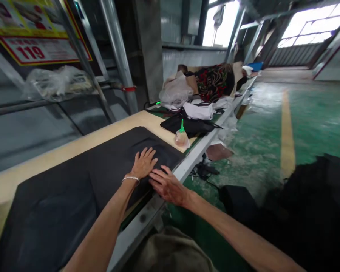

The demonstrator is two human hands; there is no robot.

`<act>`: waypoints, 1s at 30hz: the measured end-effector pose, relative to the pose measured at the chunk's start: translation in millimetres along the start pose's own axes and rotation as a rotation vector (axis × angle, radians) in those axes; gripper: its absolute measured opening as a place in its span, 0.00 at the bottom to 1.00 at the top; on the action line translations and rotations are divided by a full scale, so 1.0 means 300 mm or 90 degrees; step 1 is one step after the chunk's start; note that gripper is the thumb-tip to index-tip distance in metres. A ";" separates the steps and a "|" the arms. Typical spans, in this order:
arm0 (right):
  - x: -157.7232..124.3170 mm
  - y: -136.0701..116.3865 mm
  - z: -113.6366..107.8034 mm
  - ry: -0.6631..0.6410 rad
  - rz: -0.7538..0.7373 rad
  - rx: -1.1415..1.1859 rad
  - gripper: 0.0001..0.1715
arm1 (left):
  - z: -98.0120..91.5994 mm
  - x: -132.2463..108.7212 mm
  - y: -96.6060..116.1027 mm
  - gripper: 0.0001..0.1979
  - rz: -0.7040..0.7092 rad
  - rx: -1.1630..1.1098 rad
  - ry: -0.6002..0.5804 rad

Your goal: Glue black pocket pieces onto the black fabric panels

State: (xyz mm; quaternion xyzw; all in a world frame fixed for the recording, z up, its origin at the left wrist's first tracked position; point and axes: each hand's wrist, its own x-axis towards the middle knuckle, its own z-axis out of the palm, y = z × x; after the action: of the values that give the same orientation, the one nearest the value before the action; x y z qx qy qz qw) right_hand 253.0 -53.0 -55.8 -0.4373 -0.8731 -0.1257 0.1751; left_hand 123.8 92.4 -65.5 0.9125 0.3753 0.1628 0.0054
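Note:
A large sheet of black fabric (73,189) lies spread over a tan board (82,141) on the workbench. My left hand (143,163), with a thin bracelet at the wrist, rests flat on the fabric with its fingers spread. My right hand (167,185) lies flat beside it, at the fabric's near edge by the metal bench rail (187,166), fingers stretched out. Neither hand holds anything.
A small bottle with a green nozzle (182,136) stands past the fabric, with folded black cloth (187,124), white cloth (200,110), plastic bags (174,92) and patterned fabric (215,81) farther along. A dark heap (308,204) sits on the green floor at right.

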 end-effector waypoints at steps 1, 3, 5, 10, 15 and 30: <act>0.003 -0.001 -0.006 0.001 -0.016 -0.027 0.15 | -0.003 0.000 0.001 0.24 0.000 0.005 -0.004; 0.010 0.002 -0.015 -0.002 -0.050 -0.081 0.15 | -0.009 0.001 0.002 0.24 0.003 0.012 -0.004; 0.015 0.008 -0.021 0.001 -0.081 -0.127 0.14 | -0.013 0.000 0.003 0.25 0.003 0.013 -0.006; 0.023 0.035 -0.058 0.002 -0.134 -0.186 0.16 | -0.020 -0.001 0.003 0.25 -0.002 0.022 -0.019; 0.028 0.067 -0.121 -0.023 -0.130 -0.237 0.20 | -0.031 -0.001 0.009 0.27 -0.012 0.036 -0.066; 0.031 0.415 -0.080 -0.100 0.464 0.078 0.16 | -0.035 -0.003 0.018 0.30 -0.034 0.014 -0.056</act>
State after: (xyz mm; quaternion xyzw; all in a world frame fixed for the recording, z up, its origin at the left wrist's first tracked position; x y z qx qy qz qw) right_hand 352.9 17.7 -21.9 -0.7161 -0.6772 0.0310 0.1663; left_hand 123.7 86.6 -55.0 0.9086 0.4003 0.1179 0.0165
